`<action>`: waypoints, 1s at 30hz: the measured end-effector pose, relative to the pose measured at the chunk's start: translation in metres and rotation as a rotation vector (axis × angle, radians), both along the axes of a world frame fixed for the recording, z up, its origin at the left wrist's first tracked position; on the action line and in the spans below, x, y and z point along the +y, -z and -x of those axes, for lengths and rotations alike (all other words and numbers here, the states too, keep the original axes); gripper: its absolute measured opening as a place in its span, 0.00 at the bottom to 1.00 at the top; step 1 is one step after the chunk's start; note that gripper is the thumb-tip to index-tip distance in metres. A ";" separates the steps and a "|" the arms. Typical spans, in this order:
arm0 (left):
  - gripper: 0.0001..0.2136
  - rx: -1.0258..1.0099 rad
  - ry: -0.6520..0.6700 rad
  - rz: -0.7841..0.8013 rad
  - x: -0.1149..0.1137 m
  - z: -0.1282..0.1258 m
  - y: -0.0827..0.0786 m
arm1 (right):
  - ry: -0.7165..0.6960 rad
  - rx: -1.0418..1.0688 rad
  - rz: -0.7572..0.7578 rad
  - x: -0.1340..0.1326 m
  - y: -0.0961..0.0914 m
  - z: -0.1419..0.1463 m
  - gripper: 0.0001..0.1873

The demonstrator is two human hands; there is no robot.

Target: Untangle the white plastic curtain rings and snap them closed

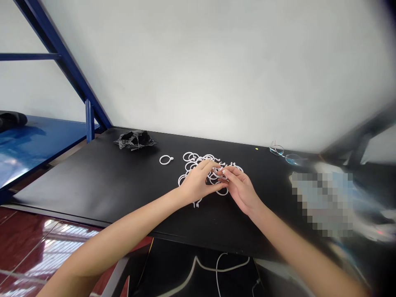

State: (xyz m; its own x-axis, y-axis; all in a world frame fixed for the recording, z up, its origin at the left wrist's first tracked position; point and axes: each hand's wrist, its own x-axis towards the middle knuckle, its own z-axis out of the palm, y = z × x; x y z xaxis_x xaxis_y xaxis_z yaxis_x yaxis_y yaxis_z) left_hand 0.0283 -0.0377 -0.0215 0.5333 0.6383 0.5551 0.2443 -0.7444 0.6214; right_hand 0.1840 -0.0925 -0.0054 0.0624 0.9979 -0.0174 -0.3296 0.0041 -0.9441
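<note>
Several white plastic curtain rings (189, 156) with small eyelets lie in a loose pile on the black table. Over the pile, my right hand (239, 187) pinches one white curtain ring (222, 177) between thumb and fingers. My left hand (196, 183) curls round the other side of that ring, its thumb and fingertips meeting the right fingers; its exact contact with the ring is partly hidden. One single curtain ring (165, 160) lies apart, left of the pile.
A crumpled black plastic bag (136, 140) rests at the back left of the table (123, 181). Eyeglasses (292, 159) lie at the back right, near a blurred packet (323, 198). A pale wall stands behind; cables (198, 264) hang below the front edge.
</note>
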 end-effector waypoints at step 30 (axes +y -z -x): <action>0.16 0.063 0.106 -0.478 0.008 0.008 -0.001 | 0.222 -0.730 -0.586 -0.004 0.012 -0.003 0.04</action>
